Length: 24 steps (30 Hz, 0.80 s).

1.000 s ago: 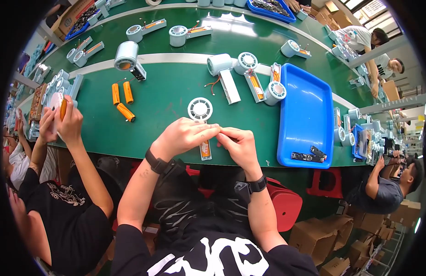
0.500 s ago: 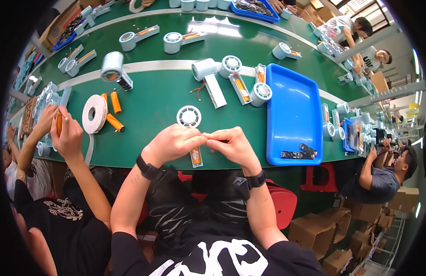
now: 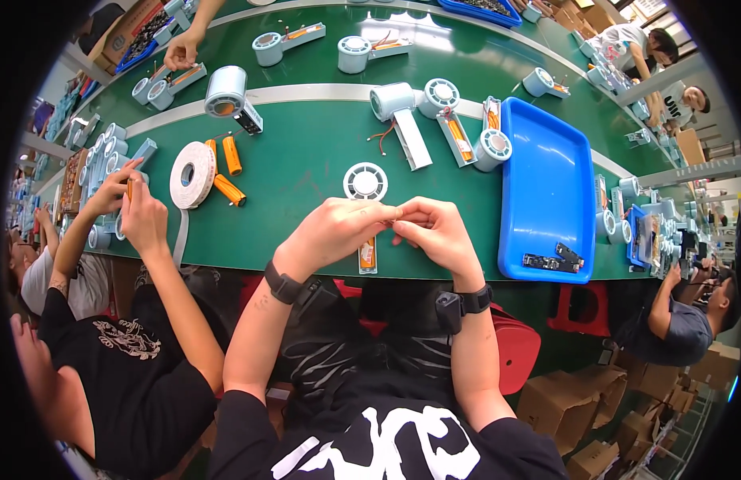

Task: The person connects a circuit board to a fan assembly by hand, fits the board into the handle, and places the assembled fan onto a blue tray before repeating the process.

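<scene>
Green bench surface (image 3: 306, 172), worked left to right. Left hand (image 3: 330, 232): fingers curled shut, tips meeting those of the right hand (image 3: 438, 236), likewise pinched; something small held between them, too small to identify. Directly beneath, at the bench edge: handle half with orange cell (image 3: 368, 254). Just beyond: round white grille (image 3: 365, 182). Risk: slip of the pinch, small part dropped off the near edge into the lap. Further right: blue tray (image 3: 546, 184), mostly bare, several small dark parts (image 3: 553, 259) in its near corner.

Black short-sleeved T-shirt, white print on chest; black watch on each wrist; bare forearms.
</scene>
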### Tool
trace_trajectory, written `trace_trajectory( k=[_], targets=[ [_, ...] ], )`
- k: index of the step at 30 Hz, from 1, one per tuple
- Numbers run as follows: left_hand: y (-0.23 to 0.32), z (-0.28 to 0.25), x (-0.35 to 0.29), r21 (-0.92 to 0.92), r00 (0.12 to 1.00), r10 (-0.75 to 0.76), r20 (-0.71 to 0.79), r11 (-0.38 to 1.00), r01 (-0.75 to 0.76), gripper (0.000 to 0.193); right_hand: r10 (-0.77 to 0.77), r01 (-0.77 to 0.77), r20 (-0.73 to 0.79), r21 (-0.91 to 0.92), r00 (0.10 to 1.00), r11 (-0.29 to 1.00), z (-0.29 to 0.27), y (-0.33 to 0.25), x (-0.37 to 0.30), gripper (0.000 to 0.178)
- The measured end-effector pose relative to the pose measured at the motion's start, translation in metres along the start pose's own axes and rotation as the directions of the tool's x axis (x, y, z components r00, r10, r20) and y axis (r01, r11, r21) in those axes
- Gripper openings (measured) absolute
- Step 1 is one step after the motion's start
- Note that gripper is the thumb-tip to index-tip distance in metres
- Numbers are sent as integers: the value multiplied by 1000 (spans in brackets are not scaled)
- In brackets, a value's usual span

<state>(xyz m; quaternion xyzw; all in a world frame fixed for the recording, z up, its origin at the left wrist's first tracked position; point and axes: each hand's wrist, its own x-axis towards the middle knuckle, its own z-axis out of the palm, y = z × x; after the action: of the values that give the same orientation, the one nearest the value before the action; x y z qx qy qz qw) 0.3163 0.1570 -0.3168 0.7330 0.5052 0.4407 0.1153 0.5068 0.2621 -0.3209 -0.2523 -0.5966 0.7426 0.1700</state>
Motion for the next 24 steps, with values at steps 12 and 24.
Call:
trace_trajectory(
  k=[12, 24],
  targets=[
    [-3, -7, -1, 21, 999, 9, 31, 1000, -9, 22, -51, 53, 16, -173, 999, 983, 0, -1, 1, 14],
    [30, 20, -23, 135, 883, -214, -418, 946, 294, 33, -280, 215, -119, -388, 953, 896, 34, -4, -9, 19]
  ],
)
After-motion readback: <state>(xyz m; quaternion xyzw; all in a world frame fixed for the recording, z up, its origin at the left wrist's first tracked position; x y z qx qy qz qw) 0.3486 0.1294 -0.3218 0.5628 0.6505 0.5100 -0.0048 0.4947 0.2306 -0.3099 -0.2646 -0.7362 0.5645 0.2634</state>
